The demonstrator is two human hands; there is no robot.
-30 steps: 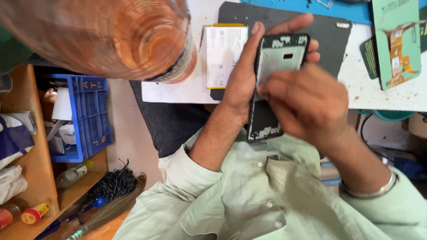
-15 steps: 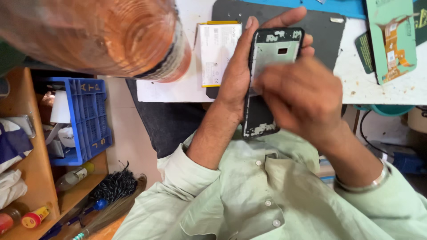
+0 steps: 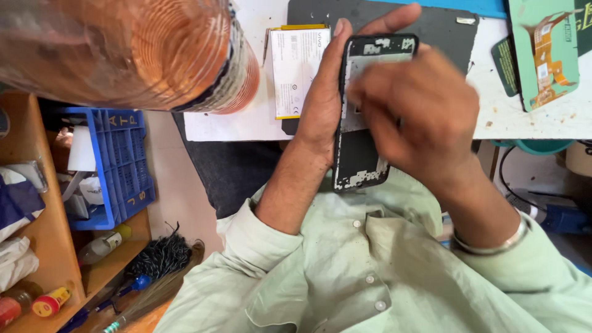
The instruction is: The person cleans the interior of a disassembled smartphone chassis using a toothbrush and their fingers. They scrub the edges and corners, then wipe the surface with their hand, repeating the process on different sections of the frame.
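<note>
**Open phone held over the lap, fingers at its inner face**

Nearest, above the pale green shirt (image 3: 345, 271), the left hand (image 3: 317, 111) is clamped along the edge of one opened black phone (image 3: 364, 166), held upright just short of the table. The right hand (image 3: 425, 117), blurred, presses its fingertips onto the phone's inside. It probably pays to keep the left grip firm and the right touch light. Beyond lie one white battery (image 3: 299, 68) and one dark mat (image 3: 444, 28).

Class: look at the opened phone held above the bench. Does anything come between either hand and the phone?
Nothing visible does. The left hand grips the opened phone along its edge, and the right hand lies directly over its exposed back, blurred, hiding the middle part.
</note>
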